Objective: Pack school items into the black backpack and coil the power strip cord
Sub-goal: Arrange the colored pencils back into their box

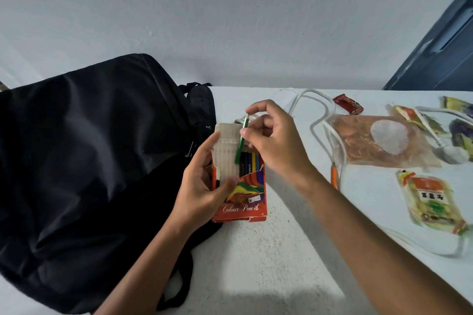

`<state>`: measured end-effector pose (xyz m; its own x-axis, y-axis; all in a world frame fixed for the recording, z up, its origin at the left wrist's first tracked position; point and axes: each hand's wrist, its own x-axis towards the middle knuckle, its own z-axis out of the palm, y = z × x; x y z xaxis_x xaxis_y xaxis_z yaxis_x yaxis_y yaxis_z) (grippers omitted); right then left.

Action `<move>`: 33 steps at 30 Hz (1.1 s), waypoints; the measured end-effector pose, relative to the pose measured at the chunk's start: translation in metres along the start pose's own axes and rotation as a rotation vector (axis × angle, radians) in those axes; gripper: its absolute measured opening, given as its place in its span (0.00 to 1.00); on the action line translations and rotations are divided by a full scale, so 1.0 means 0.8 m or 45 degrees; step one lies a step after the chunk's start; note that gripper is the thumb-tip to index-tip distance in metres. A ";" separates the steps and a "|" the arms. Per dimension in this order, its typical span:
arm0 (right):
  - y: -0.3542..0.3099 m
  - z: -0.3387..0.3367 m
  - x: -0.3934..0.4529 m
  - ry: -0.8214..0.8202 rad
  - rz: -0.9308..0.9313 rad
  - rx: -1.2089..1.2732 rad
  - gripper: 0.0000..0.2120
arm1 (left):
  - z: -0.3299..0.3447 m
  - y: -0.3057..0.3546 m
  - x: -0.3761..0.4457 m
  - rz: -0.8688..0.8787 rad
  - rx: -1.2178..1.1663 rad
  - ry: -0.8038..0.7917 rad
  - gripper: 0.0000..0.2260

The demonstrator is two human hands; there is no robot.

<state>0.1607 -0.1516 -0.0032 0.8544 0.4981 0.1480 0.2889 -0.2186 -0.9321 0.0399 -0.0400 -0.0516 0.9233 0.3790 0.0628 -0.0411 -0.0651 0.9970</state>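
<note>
Left hand (204,186) curled, gripping; right hand (271,140) pinching.

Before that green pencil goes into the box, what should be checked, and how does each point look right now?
1. Green pencil pinched by the right hand: ok.
2. Pencil box gripped by the left hand: ok.
3. Box flap open, other pencils showing inside: ok.
4. Pencil tip lined up with a free slot: cannot tell, the fingers hide it.
5. Black backpack open to take the box: cannot tell.
6. White cord coiled: not ok, it lies loose on the table.
</note>
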 end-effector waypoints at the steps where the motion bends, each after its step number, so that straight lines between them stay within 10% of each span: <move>1: 0.001 0.002 -0.001 -0.020 -0.029 -0.042 0.11 | 0.000 0.000 0.000 0.002 -0.004 0.001 0.34; 14: 0.032 -0.013 -0.023 -0.186 -0.497 -0.598 0.15 | -0.001 -0.001 0.001 0.018 -0.135 0.063 0.34; 19: 0.032 -0.043 -0.018 0.007 -0.192 -0.787 0.11 | 0.002 0.003 0.001 -0.004 -0.168 0.040 0.33; 25: 0.031 -0.090 -0.013 -0.363 0.503 -1.431 0.15 | 0.002 0.006 0.000 -0.014 -0.161 0.027 0.33; 33: 0.040 -0.089 -0.015 -0.453 0.547 -1.289 0.12 | 0.001 0.002 0.000 -0.024 -0.165 0.013 0.33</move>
<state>0.1907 -0.2240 -0.0116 0.8425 0.3929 -0.3685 0.3557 -0.9195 -0.1671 0.0403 -0.0408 -0.0500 0.9204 0.3884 0.0439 -0.0737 0.0620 0.9954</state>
